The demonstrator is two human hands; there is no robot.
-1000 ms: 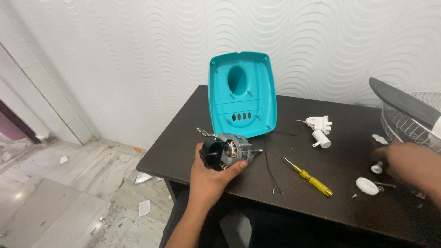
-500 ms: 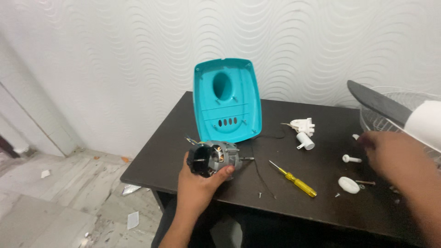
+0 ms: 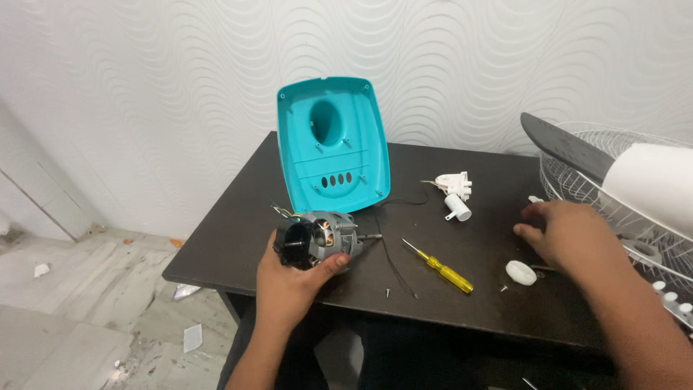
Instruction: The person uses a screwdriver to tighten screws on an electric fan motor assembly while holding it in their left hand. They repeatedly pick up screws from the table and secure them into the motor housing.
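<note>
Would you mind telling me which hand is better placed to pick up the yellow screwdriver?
The right hand: it is free and lies palm-down near the screwdriver, while the left hand grips the motor.

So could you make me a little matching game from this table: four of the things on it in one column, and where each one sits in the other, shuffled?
Things:
1. fan motor
2. teal cover
3. yellow screwdriver
4. white round cap

Places:
A. leaning upright against the wall at the back of the table
B. lying flat mid-table, between the two hands
C. gripped in the left hand near the table's front edge
D. on the table just below the right hand

Pairs: 1-C, 2-A, 3-B, 4-D
</note>
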